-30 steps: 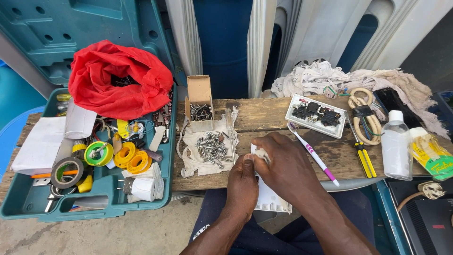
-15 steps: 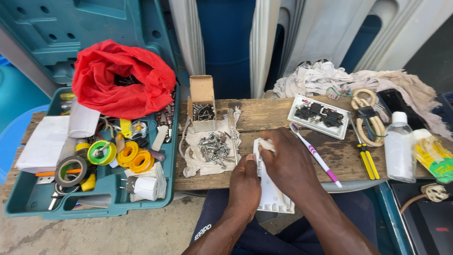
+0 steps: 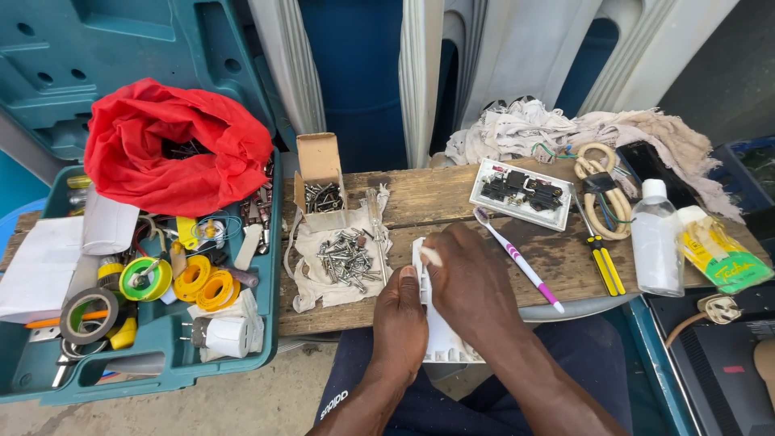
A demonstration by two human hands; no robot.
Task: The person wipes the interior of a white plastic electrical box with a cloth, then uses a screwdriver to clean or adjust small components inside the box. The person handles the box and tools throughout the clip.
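Worn wooden plank [image 3: 452,202] across your lap, open teal toolbox [image 3: 266,323] at its left end. White plastic plate [image 3: 440,343] stands on edge at the plank's near edge, hanging over your lap. Your left hand [image 3: 400,319] grips its left side, fingers wrapped around it. Your right hand [image 3: 472,278] lies over the top, fingers curled down on it; a pale bit shows at the fingertips, can't tell what. Just left: screws [image 3: 347,258] on a cloth. Just right: toothbrush [image 3: 517,258], then socket [image 3: 523,194], bottle [image 3: 655,242]. Red cloth [image 3: 169,149] sits on the toolbox.
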